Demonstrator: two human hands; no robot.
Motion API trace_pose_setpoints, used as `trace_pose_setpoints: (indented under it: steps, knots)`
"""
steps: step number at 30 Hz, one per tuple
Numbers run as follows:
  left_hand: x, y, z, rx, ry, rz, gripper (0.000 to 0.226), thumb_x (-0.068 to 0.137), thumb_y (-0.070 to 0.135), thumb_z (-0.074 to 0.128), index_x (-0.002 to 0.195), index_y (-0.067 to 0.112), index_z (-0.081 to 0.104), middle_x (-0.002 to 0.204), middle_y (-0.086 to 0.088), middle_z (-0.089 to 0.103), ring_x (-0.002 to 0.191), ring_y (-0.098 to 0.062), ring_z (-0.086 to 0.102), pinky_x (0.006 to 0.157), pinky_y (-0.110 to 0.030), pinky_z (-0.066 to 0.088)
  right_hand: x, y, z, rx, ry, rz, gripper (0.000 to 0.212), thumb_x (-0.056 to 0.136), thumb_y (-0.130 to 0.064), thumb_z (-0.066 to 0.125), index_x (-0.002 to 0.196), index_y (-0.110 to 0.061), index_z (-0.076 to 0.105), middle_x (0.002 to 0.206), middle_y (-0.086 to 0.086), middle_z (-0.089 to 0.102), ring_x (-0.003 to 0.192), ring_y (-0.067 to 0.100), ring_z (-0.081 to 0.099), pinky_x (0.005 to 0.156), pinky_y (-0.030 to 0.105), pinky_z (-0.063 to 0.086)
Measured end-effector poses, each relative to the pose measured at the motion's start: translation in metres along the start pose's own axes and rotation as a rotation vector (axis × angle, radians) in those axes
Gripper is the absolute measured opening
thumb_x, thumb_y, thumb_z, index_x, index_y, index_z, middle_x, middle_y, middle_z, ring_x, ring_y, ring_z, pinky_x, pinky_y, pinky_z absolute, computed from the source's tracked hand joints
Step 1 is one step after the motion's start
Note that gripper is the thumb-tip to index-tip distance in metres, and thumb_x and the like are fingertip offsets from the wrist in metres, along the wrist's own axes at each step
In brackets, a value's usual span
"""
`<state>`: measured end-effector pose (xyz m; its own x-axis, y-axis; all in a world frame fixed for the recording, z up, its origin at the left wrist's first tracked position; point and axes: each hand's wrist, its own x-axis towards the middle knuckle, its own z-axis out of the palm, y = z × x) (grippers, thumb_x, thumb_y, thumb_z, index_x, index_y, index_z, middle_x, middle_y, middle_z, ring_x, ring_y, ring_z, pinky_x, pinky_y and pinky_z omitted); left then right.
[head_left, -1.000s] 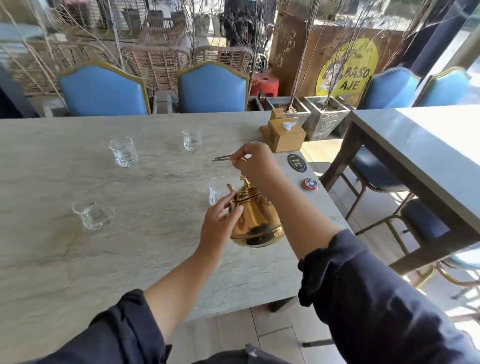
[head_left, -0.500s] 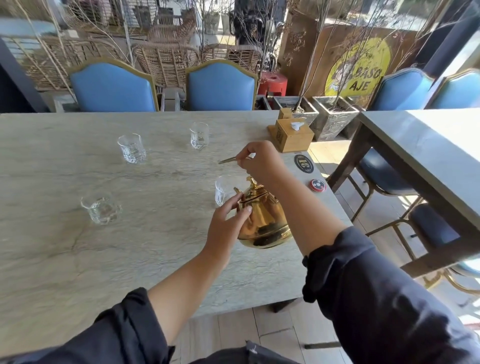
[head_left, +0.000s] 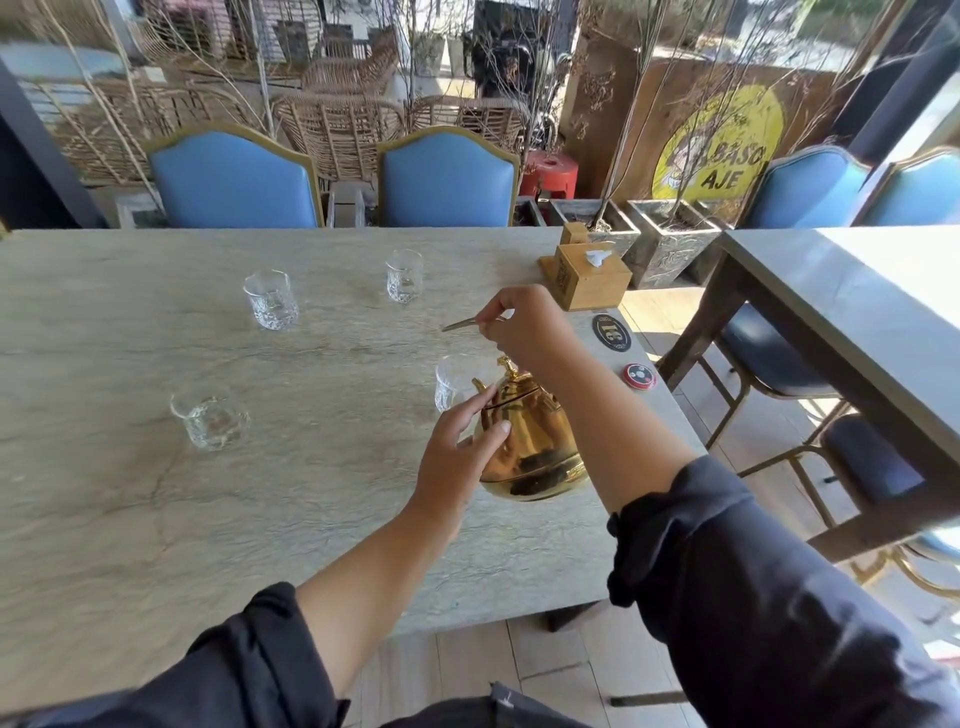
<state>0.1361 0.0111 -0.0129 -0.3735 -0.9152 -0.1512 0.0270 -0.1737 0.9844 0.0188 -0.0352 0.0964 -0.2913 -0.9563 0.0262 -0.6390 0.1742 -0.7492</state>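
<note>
The right hand (head_left: 524, 325) is raised above the table (head_left: 156, 493) and closed in a pinch round a thin metal handle (head_left: 460, 325), whose free end juts out to the left of the knuckles. Directly below this hand, under its wrist and forearm, is the gold teapot (head_left: 532, 447). It is tilted so that its base faces the viewer and its spout (head_left: 480, 387) points away and to the left. Whether the base touches the tabletop cannot be told.

The left hand (head_left: 457, 457) comes in from the lower left with its fingers nearly straight. The forefinger lies along the lid seam toward the spout and the thumb presses on the pot's left flank — a touch, not an enclosing grip.

The nearest glass (head_left: 449, 387) stands just beyond the left fingertips, beside the spout and partly hidden by the pot. Whether any liquid is running into it cannot be told.

Three more glasses stand well to the left of both hands — one near (head_left: 210, 421), two farther off (head_left: 270, 301) (head_left: 404, 275). A wooden tissue box (head_left: 587, 275) sits just beyond the right hand. A black disc (head_left: 610, 332) and a red button (head_left: 640, 375) lie to the right of the right forearm.
</note>
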Motion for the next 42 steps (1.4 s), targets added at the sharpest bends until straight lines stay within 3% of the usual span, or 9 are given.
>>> trace_pose_setpoints:
  steps: [9, 31, 37, 42]
  knots:
    - [0.000, 0.002, -0.004, 0.010, 0.013, -0.012, 0.038, 0.075, 0.047, 0.068, 0.106, 0.070, 0.060, 0.134, 0.003, 0.062, 0.120, -0.024, 0.064, 0.098, -0.047, 0.055, 0.002, -0.006, 0.005, -0.006, 0.017, -0.022, 0.012, 0.088, -0.004, 0.058, 0.088, -0.003, 0.070, 0.056, -0.006, 0.051, 0.047, 0.012, 0.046, 0.047, 0.024, 0.040]
    - [-0.001, 0.002, -0.007, -0.048, -0.019, -0.025, 0.043, 0.070, 0.052, 0.069, 0.111, 0.065, 0.062, 0.138, 0.004, 0.058, 0.126, -0.027, 0.059, 0.101, -0.048, 0.053, 0.001, -0.018, 0.006, -0.095, -0.016, 0.016, 0.017, 0.089, -0.002, 0.053, 0.090, -0.002, 0.070, 0.056, -0.002, 0.052, 0.040, 0.013, 0.043, 0.041, 0.026, 0.039]
    - [-0.003, 0.004, -0.008, -0.073, -0.011, -0.020, 0.038, 0.079, 0.041, 0.069, 0.109, 0.063, 0.064, 0.138, 0.007, 0.056, 0.125, -0.023, 0.059, 0.099, -0.048, 0.054, 0.001, -0.019, 0.007, -0.102, -0.016, 0.026, 0.017, 0.089, -0.001, 0.053, 0.089, -0.002, 0.070, 0.056, -0.003, 0.051, 0.042, 0.013, 0.044, 0.044, 0.027, 0.041]
    - [-0.003, 0.004, -0.010, -0.130, -0.014, -0.028, 0.037, 0.090, 0.025, 0.068, 0.111, 0.056, 0.067, 0.133, 0.008, 0.058, 0.119, -0.018, 0.063, 0.087, -0.035, 0.061, 0.001, -0.019, 0.008, -0.109, -0.005, 0.025, 0.018, 0.090, -0.003, 0.052, 0.091, -0.001, 0.070, 0.055, -0.001, 0.050, 0.043, 0.013, 0.043, 0.047, 0.028, 0.040]
